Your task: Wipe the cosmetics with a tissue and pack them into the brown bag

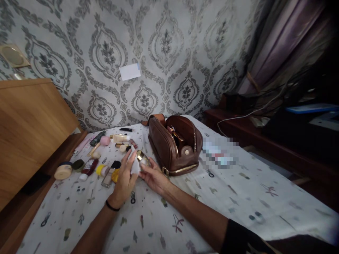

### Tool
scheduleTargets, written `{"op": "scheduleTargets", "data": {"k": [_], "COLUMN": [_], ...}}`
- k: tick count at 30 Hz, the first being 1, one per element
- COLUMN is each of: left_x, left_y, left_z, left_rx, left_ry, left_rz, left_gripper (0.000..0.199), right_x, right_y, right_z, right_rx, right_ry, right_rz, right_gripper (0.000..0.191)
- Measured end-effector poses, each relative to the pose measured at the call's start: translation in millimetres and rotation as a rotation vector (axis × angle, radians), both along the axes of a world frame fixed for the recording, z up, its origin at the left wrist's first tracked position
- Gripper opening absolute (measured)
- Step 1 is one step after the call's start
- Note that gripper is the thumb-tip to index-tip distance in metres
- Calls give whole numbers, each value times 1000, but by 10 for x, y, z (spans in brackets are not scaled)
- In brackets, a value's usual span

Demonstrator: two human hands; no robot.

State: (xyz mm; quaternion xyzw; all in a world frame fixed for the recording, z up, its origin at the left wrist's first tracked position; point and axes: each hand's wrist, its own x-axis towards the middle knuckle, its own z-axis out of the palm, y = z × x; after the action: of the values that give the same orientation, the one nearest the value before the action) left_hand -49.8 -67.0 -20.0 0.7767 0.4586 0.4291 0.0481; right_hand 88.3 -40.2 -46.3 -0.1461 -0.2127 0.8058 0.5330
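Observation:
My right hand (153, 178) is wrapped round a small pale glass bottle (144, 160) with a gold cap, tilted to the upper left. A white wipe (135, 167) lies against my left hand (125, 178), which is closed on it close beside the bottle; whether it is cloth or paper I cannot tell. Just right of my hands stands a brown leather toiletry bag (161, 144), unzipped, with several items inside. Left of my left hand lie a clear bottle with a black cap (107, 178) and a yellow-lidded jar (102, 170).
On the patterned sheet (148, 225) at the left are a cream jar (63, 171), a dark red bottle (89, 168), a pink jar (105, 140) and a cream tube (121, 138). A wooden panel (31, 130) borders the left. A blurred patch (219, 153) lies right of the bag.

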Motion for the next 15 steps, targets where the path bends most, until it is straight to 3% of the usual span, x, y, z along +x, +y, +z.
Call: {"op": "scheduleTargets", "data": {"k": [8,11,15], "left_x": [99,51,-4], "left_y": [-68,-21,6], "left_z": [-50,-67,-10], "left_rx": [8,0,-152], "left_ry": [43,-37,-261], "left_rz": [0,-36,-78], "left_gripper": [56,62,71], "right_x": [12,29,61], "right_y": [8,9,13], "right_z": [-16,9,69], "right_rx": [-15,-20,-61], "right_ry": [-4,-51,-53], "right_rz": [39,93,176], "right_gripper": [37,42,36]}}
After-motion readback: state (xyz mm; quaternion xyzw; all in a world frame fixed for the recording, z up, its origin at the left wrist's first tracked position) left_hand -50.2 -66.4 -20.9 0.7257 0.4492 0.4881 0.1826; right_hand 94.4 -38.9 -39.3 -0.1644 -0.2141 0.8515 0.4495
